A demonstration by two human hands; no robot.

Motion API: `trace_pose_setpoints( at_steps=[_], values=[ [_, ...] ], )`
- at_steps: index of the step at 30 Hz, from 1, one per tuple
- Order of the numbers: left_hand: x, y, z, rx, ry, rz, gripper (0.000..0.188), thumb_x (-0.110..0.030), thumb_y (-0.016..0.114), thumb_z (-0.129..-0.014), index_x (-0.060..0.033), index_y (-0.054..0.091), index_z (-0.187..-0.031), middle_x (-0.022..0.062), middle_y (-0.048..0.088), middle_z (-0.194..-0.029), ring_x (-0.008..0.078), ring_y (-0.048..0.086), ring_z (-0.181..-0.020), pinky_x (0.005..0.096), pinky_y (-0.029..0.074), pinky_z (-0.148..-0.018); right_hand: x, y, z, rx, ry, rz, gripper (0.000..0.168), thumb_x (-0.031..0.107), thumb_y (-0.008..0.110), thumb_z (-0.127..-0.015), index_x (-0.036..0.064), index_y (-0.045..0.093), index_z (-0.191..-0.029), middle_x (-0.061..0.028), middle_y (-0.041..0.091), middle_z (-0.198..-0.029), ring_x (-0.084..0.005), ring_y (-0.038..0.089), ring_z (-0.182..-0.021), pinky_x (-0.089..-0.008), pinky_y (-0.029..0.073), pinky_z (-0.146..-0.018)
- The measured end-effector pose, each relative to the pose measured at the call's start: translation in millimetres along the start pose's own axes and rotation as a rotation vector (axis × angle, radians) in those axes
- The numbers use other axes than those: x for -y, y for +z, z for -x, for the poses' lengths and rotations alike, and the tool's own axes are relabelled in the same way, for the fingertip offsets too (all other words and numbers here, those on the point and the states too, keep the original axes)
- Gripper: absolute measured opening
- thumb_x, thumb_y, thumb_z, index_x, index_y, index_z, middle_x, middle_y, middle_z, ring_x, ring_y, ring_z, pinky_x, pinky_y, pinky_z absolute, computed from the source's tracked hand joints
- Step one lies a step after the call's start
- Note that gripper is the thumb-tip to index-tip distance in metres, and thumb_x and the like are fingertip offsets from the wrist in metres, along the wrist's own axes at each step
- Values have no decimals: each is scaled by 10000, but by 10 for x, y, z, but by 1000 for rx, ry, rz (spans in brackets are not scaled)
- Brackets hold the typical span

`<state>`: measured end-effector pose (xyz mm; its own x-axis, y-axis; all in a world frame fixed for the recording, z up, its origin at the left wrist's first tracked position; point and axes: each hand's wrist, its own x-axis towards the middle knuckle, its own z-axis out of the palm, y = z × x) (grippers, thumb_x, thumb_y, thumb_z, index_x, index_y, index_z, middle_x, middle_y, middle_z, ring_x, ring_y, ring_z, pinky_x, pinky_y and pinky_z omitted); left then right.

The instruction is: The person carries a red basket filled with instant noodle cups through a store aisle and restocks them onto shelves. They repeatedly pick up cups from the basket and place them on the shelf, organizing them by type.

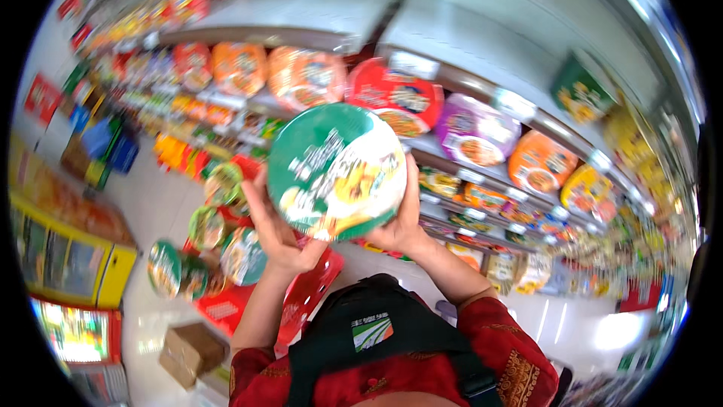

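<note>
A large round instant noodle bowl (339, 172) with a green and white lid is held up in front of the shelves, between my two hands. My left hand (285, 237) supports its lower left side, with the thumb under the near edge. Around its lower right side curls my right hand (404, 218). Below and to the left, a red plastic basket (322, 277) carries several noodle tubs, among them a green and white tub (244, 255) and a lime-green tub (223, 183).
Noodle bowls in red (395, 96), purple (477, 130) and orange (543, 162) packs line the shelf ahead. A green tub (584, 88) stands on the upper shelf at right. A cardboard box (192, 353) sits on the floor, and a yellow freezer (62, 260) is at far left.
</note>
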<state>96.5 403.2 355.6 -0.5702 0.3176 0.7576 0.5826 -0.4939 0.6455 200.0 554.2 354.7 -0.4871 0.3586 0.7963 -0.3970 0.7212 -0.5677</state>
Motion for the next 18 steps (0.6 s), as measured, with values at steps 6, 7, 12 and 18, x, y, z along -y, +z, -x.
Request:
trace_pose_setpoints(
  at_steps=[6, 7, 12, 18],
  values=[
    [-72, 962, -171, 451, -341, 352, 912, -192, 843, -668, 61, 313, -1366, 202, 443, -1344, 277, 522, -1159, 415, 426, -976, 322, -1063, 116, -17, 406, -1232, 983, 477, 700, -782, 90, 120, -1474, -185, 295, -1471, -295, 352, -1331, -491, 225, -1102],
    [-88, 1148, -264, 508, -205, 237, 895, -229, 825, -686, 66, 324, -1366, 216, 442, -1342, 305, 511, -1164, 416, 414, -974, 374, -1300, 68, -40, 352, -1238, 1002, 458, 704, -784, 101, 77, -1479, -174, 288, -1475, -287, 342, -1337, -488, 204, -1115],
    [-446, 2228, -813, 598, 240, 95, 931, -290, 789, -728, 75, 274, -1413, 259, 437, -1324, 379, 463, -1180, 422, 394, -964, 569, -2202, -212, -357, -73, 312, 1147, 200, 812, -706, -4, -12, -1477, -204, 288, -1435, -256, 381, -1287, -416, 316, -1079],
    [-432, 3082, -1031, 613, 157, 309, 889, -370, 709, -821, 78, 229, -1420, 259, 477, -1245, 364, 496, -1168, 402, 417, -964, 708, -2806, -637, -449, 99, 407, 1037, 260, 777, -766, -51, 72, -1460, -186, 445, -1321, -230, 546, -1116, -313, 495, -873]
  ],
)
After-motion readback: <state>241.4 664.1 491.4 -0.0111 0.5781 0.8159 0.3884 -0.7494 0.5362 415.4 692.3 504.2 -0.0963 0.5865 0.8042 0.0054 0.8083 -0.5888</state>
